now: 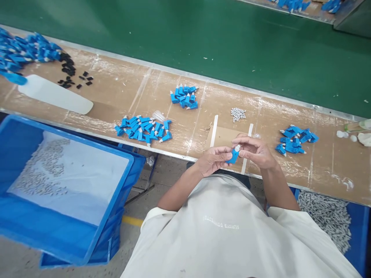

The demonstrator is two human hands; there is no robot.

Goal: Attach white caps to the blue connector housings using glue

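Observation:
Between my two hands is a small blue plastic block (232, 156) with a whitish tip (237, 148) pointing up. My left hand (213, 160) grips the block's body from the left, thumb on its near face. At the tip end, my right hand (254, 151) pinches the piece between thumb and fingers; whether it grasps the tip or the block's edge is too small to tell. Below both hands lies a cardboard sheet (227, 136) fixed with white tape strips. Just beyond it sits a little heap of small grey parts (238, 114).
Piles of similar blue blocks lie left (142, 129), ahead (184, 96) and right (297, 139) on the bench. A white sleeve-like object (55, 94) and black pieces (68, 65) are far left. Blue bins (127, 170) stand below; grey parts (327, 218) fill one at right.

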